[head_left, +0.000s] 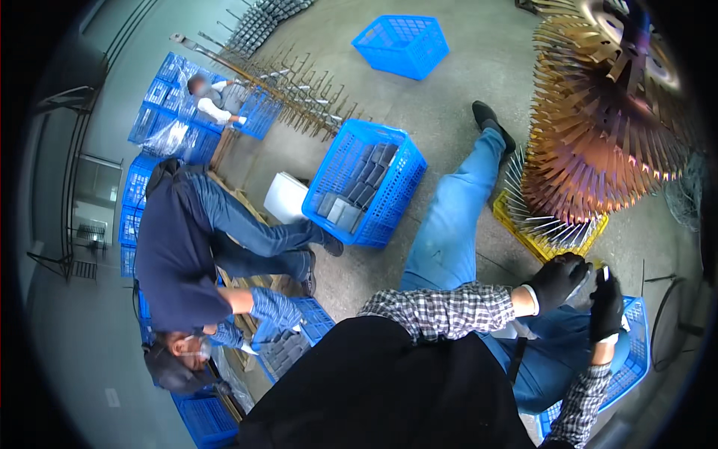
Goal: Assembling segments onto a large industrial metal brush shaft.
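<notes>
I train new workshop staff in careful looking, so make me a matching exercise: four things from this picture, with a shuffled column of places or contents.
Column one
1. yellow plastic crate
2. white flat-sided object
3. large blue plastic basket near the picture's centre
4. the wearer's black-gloved left hand

Column two
A. holds grey blocks
B. left of the black-gloved right hand
C. holds thin silvery metal strips
D. beside the central basket, on its left

Pairs: 1-C, 2-D, 3-A, 4-B
</notes>
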Action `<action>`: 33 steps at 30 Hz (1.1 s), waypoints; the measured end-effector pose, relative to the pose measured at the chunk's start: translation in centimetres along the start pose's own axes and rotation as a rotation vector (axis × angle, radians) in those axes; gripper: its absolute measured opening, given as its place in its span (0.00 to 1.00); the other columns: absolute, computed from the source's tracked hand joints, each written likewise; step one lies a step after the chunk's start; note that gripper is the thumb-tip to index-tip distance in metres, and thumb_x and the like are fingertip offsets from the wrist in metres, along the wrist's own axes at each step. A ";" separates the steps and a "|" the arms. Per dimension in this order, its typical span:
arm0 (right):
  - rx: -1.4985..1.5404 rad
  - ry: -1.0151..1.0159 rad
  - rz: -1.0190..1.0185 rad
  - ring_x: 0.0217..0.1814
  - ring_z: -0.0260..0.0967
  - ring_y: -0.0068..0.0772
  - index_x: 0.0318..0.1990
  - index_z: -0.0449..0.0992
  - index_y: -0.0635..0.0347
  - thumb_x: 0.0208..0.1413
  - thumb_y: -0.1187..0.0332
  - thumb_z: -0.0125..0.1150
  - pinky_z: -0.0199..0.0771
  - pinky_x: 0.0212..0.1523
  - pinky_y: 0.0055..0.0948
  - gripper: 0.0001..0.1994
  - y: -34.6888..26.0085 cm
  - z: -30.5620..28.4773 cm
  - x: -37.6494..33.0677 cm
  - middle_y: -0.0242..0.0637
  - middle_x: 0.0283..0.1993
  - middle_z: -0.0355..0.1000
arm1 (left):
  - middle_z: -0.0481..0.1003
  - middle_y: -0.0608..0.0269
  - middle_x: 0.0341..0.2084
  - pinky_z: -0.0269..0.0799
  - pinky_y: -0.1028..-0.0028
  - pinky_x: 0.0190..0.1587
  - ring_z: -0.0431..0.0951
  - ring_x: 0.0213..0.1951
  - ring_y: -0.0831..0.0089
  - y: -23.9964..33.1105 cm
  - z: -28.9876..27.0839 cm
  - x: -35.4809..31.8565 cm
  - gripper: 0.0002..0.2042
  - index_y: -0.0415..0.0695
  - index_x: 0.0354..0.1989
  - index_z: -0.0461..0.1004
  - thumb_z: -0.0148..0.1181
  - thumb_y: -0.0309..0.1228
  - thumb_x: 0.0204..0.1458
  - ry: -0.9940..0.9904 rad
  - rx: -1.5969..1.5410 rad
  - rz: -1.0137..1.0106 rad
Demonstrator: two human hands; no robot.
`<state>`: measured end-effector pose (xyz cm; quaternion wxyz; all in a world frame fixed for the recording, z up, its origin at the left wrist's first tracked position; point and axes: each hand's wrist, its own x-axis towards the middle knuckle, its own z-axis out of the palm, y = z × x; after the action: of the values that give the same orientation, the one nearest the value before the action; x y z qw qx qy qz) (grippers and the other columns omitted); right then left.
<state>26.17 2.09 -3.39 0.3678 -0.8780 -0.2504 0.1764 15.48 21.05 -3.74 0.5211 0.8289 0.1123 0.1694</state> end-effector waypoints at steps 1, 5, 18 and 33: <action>0.022 0.031 0.057 0.32 0.75 0.35 0.66 0.75 0.59 0.71 0.68 0.54 0.76 0.35 0.31 0.19 0.0 -0.3 1.4 0.42 0.46 0.81 | 0.81 0.50 0.36 0.74 0.59 0.41 0.80 0.37 0.53 0.0 0.0 -0.5 0.12 0.38 0.40 0.77 0.57 0.35 0.67 0.086 0.024 0.093; -0.578 0.253 -0.474 0.40 0.77 0.43 0.62 0.78 0.60 0.65 0.67 0.55 0.78 0.42 0.35 0.20 9.6 -4.4 8.2 0.43 0.48 0.81 | 0.79 0.50 0.40 0.75 0.60 0.47 0.80 0.42 0.54 -1.7 -1.0 -3.1 0.12 0.37 0.48 0.77 0.60 0.33 0.65 -0.137 -0.024 0.079; -0.067 0.089 0.115 0.40 0.79 0.59 0.47 0.81 0.57 0.65 0.61 0.55 0.77 0.42 0.49 0.13 2.6 1.2 9.2 0.51 0.42 0.83 | 0.76 0.55 0.61 0.68 0.61 0.67 0.76 0.60 0.56 5.1 -8.2 0.6 0.18 0.42 0.61 0.77 0.57 0.21 0.62 -0.284 0.383 0.373; 0.197 -0.078 0.155 0.38 0.79 0.50 0.42 0.80 0.62 0.67 0.61 0.52 0.79 0.44 0.42 0.15 0.1 1.5 8.7 0.47 0.43 0.82 | 0.73 0.54 0.65 0.64 0.59 0.69 0.72 0.63 0.55 4.8 -8.9 2.9 0.21 0.43 0.64 0.75 0.57 0.20 0.62 -0.276 0.494 0.386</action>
<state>32.55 7.84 -5.52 0.4274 -0.8470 -0.1773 0.2618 14.64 27.32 4.64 0.2730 0.9512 -0.0805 0.1190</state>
